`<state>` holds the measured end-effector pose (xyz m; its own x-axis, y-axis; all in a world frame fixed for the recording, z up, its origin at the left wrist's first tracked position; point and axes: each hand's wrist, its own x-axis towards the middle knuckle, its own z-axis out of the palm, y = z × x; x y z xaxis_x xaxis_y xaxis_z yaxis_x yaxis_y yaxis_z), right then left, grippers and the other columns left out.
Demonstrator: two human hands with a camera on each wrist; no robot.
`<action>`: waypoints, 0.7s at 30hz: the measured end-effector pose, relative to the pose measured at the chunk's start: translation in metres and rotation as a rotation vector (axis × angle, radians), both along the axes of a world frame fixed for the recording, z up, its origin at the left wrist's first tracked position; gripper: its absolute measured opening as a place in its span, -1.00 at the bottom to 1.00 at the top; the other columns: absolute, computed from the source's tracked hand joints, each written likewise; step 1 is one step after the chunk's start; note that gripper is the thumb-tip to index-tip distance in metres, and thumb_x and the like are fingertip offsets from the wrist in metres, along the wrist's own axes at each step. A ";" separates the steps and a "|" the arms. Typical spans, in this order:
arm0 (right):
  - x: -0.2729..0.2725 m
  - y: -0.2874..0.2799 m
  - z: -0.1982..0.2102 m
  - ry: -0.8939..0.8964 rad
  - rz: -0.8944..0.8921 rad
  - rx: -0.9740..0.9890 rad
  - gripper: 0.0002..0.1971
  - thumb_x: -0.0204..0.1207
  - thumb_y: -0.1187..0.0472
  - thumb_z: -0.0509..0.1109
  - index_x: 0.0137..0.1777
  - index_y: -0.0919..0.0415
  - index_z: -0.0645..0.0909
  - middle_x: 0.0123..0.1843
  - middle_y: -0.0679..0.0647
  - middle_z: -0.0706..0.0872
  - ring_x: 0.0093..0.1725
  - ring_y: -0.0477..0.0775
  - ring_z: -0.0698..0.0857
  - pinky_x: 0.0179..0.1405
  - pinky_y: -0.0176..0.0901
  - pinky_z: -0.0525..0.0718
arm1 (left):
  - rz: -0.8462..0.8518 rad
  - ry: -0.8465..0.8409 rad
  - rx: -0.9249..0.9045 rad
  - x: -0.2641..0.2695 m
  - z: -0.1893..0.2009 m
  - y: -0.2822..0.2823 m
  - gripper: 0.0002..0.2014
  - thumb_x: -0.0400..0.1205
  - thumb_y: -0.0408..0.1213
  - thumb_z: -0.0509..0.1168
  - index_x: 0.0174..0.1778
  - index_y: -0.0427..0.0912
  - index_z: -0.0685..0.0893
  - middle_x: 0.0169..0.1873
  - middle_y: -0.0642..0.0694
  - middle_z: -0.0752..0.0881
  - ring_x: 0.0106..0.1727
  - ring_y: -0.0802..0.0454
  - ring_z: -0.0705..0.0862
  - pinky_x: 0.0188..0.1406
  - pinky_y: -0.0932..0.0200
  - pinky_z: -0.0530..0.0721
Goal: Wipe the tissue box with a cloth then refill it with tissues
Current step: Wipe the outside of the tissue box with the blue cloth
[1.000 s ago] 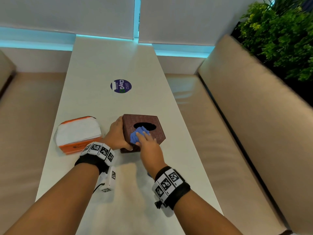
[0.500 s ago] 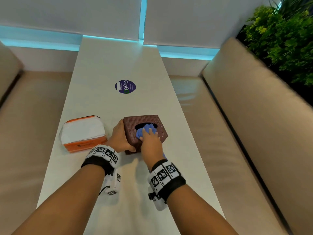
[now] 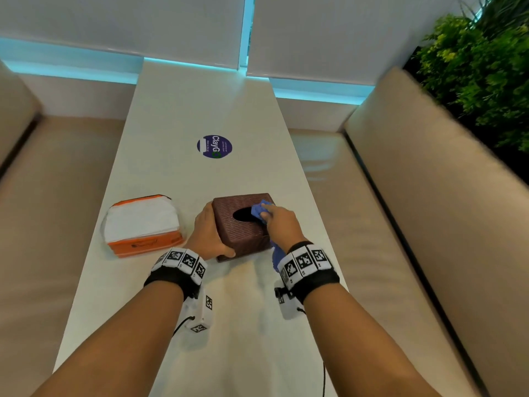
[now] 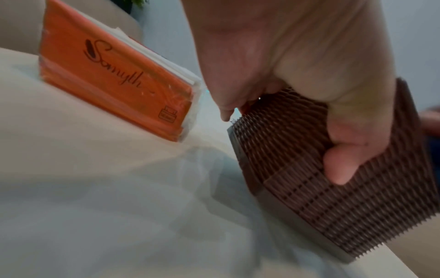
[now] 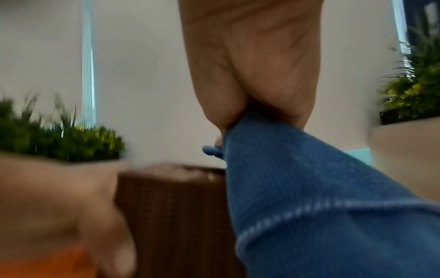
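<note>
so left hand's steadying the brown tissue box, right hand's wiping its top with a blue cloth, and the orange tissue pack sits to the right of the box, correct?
Not quite: the orange tissue pack lies to the left of the tissue box, beyond the left hand, as the head view shows. The rest holds: the left hand steadies the box and the right hand wipes its top with the blue cloth.

Head cam overhead – wrist cams close
</note>
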<state>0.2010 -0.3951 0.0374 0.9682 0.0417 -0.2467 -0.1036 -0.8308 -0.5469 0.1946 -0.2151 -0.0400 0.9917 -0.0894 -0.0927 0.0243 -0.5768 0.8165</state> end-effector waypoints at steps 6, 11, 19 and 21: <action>-0.002 0.049 0.001 0.168 0.287 -0.068 -0.35 0.66 -0.24 -0.07 0.67 -0.15 -0.24 0.72 0.12 -0.31 0.68 0.40 -0.27 0.59 0.47 -0.17 | -0.043 -0.016 0.000 -0.001 -0.002 -0.003 0.09 -0.17 -0.03 0.58 0.35 -0.27 0.43 0.17 -0.14 0.64 0.16 -0.16 0.67 0.05 -0.05 0.72; -0.005 0.053 -0.033 0.003 0.265 -0.196 -0.45 0.70 -0.17 -0.12 0.67 -0.21 -0.10 0.74 0.03 -0.18 0.71 0.27 -0.20 0.63 0.36 -0.17 | -0.017 -0.043 -0.016 -0.004 -0.001 -0.001 0.10 -0.12 -0.19 0.69 0.40 -0.26 0.40 0.21 -0.10 0.61 0.20 -0.06 0.62 0.17 0.01 0.65; 0.030 0.011 -0.046 0.026 -0.030 -0.087 -0.47 0.71 -0.10 -0.05 0.67 -0.11 0.06 0.73 0.08 0.04 0.65 0.28 0.21 0.59 0.31 0.25 | -0.039 0.019 -0.038 -0.001 -0.001 0.004 0.27 -0.18 0.06 0.58 0.50 -0.17 0.24 0.31 -0.13 0.54 0.33 -0.12 0.55 0.35 -0.17 0.58; 0.036 0.003 -0.040 0.036 -0.117 0.068 -0.48 0.72 -0.05 -0.02 0.66 0.02 0.15 0.68 0.16 0.23 0.59 0.27 0.35 0.56 0.17 0.35 | -0.057 0.045 -0.048 0.003 0.000 0.006 0.31 -0.18 0.03 0.61 0.54 -0.19 0.21 0.37 -0.16 0.51 0.38 -0.12 0.51 0.41 -0.14 0.53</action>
